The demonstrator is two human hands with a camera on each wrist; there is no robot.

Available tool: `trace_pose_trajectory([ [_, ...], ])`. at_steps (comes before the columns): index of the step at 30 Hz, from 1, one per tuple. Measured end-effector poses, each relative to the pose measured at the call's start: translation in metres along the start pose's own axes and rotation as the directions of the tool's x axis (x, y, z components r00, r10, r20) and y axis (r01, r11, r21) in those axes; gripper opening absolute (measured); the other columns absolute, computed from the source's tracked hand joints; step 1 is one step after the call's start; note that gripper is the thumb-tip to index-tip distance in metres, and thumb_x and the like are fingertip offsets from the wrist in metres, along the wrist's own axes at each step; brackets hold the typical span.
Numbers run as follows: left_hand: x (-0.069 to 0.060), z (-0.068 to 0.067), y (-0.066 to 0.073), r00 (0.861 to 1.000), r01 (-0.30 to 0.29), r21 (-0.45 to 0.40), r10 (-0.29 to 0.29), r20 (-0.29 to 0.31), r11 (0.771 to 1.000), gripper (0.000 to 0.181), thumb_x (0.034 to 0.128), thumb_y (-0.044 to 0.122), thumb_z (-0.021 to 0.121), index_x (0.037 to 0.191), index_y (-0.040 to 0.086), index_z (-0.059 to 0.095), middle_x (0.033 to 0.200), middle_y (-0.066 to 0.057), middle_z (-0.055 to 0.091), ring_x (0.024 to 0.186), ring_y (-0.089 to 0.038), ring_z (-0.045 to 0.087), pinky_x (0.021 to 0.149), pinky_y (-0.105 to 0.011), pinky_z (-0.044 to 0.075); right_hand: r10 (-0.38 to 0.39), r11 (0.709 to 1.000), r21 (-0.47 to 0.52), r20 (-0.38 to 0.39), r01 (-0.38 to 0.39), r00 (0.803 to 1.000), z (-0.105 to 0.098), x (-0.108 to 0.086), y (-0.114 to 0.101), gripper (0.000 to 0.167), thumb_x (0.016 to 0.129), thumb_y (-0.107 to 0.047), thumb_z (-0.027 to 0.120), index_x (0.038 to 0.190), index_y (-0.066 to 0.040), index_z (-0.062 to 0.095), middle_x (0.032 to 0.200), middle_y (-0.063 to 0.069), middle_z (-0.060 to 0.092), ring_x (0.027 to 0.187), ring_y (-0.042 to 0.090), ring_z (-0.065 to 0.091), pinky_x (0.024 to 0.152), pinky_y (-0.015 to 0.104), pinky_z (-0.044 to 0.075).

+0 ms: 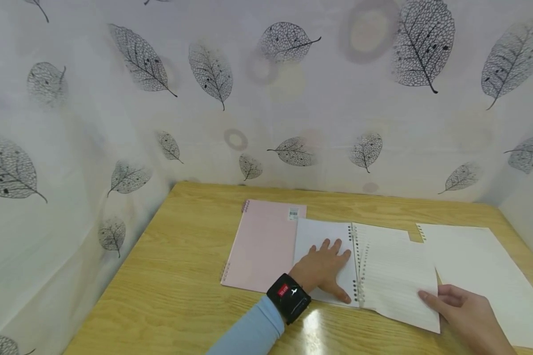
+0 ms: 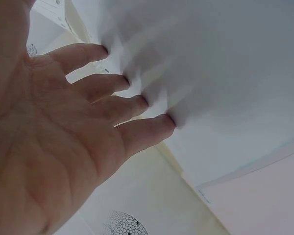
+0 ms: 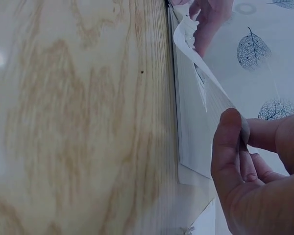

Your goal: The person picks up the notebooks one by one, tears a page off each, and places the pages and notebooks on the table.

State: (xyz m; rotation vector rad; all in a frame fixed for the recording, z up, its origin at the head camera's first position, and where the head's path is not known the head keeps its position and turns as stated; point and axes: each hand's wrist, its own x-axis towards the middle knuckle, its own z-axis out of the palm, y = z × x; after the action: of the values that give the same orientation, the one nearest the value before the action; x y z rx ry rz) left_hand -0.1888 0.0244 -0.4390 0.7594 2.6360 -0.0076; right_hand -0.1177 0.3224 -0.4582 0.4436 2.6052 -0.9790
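A notebook lies open, with a blank white page (image 1: 324, 229) on its left side and lined paper (image 1: 382, 231) on its right. My left hand (image 1: 324, 268) rests on the white page with its fingers spread; the left wrist view shows the fingertips (image 2: 166, 122) touching the paper. Between finger and thumb, my right hand (image 1: 466, 308) pinches the right edge of a lined sheet (image 1: 397, 281). That sheet sits askew over the notebook's right side, its punched edge beside the binding (image 1: 356, 261). In the right wrist view the pinched sheet (image 3: 206, 73) is lifted and bent.
A pink spiral notebook (image 1: 266, 241) with a barcode sticker lies left, partly beneath the open one. To the right is a large white sheet (image 1: 484, 276) with a torn punched edge. The wooden table (image 1: 160, 276) meets a leaf-patterned curtain (image 1: 248, 123) behind.
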Motion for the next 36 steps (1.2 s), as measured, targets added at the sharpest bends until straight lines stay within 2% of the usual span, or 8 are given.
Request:
trace_pose_trajectory([
  [2,0.000,0.000,0.000,1.000,-0.001,0.004,0.001,-0.001,1.000,0.112,0.0725,0.076,0.076,0.163,0.031,0.027,0.172,0.001,0.020,0.159,-0.023,0.022,0.124,-0.044,0.034,0.010,1.000,0.008,0.007,-0.010,1.000,0.001,0.000,0.001,0.076,0.091,-0.060,0.068,0.123,0.008,0.061,0.119,0.026,0.073,0.119,0.041,0.062,0.075,0.020,0.048],
  [4,0.001,0.000,0.000,1.000,0.003,0.005,-0.003,0.002,1.000,0.112,0.0726,0.076,0.076,0.163,0.032,0.027,0.173,0.001,0.020,0.159,-0.023,0.021,0.125,-0.044,0.033,0.017,1.000,0.007,0.011,-0.017,1.000,0.002,0.000,0.004,0.079,0.091,-0.062,0.067,0.124,0.009,0.060,0.120,0.027,0.072,0.127,0.048,0.056,0.084,0.033,0.052],
  [7,0.001,-0.001,0.000,1.000,0.003,-0.006,-0.003,0.012,1.000,0.112,0.0729,0.075,0.076,0.163,0.032,0.026,0.173,0.001,0.019,0.160,-0.023,0.021,0.125,-0.044,0.033,0.048,0.999,0.003,0.010,-0.048,0.999,0.004,0.001,0.008,0.084,0.090,-0.066,0.067,0.124,0.010,0.059,0.120,0.029,0.071,0.130,0.054,0.051,0.092,0.053,0.051],
  [12,0.000,-0.002,0.000,1.000,0.008,-0.017,-0.008,0.022,1.000,0.112,0.0730,0.075,0.077,0.163,0.032,0.026,0.173,0.001,0.018,0.160,-0.022,0.020,0.126,-0.044,0.032,0.094,0.995,0.016,0.002,-0.094,0.996,0.006,0.001,0.012,0.089,0.087,-0.069,0.068,0.125,0.011,0.057,0.115,0.029,0.072,0.123,0.053,0.057,0.091,0.056,0.051],
  [23,0.002,-0.002,-0.001,1.000,0.004,-0.014,-0.003,0.021,1.000,0.113,0.0727,0.075,0.076,0.163,0.032,0.025,0.173,0.001,0.018,0.160,-0.022,0.019,0.126,-0.044,0.031,0.071,0.997,0.002,0.019,-0.071,0.997,0.003,-0.003,0.011,0.092,0.089,-0.068,0.065,0.129,0.014,0.055,0.112,0.026,0.074,0.126,0.055,0.055,0.092,0.057,0.051],
  [27,0.002,-0.002,-0.001,1.000,0.005,-0.006,-0.005,0.024,1.000,0.113,0.0730,0.075,0.076,0.163,0.032,0.025,0.173,0.001,0.018,0.160,-0.022,0.019,0.126,-0.044,0.031,0.050,0.999,-0.011,0.029,-0.049,0.998,0.003,-0.004,0.013,0.089,0.091,-0.067,0.064,0.128,0.014,0.057,0.110,0.025,0.076,0.120,0.052,0.061,0.089,0.054,0.053],
  [30,0.002,-0.002,-0.001,1.000,0.009,-0.005,-0.009,0.026,1.000,0.113,0.0731,0.075,0.076,0.164,0.032,0.024,0.173,0.002,0.017,0.160,-0.022,0.018,0.126,-0.043,0.031,0.038,0.999,-0.018,0.026,-0.038,0.999,0.004,-0.004,0.015,0.085,0.091,-0.065,0.066,0.125,0.012,0.060,0.107,0.022,0.077,0.112,0.045,0.067,0.086,0.048,0.055],
  [36,0.002,-0.001,-0.001,0.999,0.009,-0.019,-0.009,0.031,1.000,0.113,0.0735,0.075,0.076,0.164,0.033,0.024,0.173,0.002,0.016,0.160,-0.022,0.017,0.126,-0.044,0.031,0.071,0.997,-0.018,0.013,-0.070,0.997,0.005,-0.005,0.015,0.089,0.088,-0.067,0.067,0.126,0.013,0.058,0.106,0.023,0.077,0.113,0.048,0.065,0.087,0.051,0.053],
])
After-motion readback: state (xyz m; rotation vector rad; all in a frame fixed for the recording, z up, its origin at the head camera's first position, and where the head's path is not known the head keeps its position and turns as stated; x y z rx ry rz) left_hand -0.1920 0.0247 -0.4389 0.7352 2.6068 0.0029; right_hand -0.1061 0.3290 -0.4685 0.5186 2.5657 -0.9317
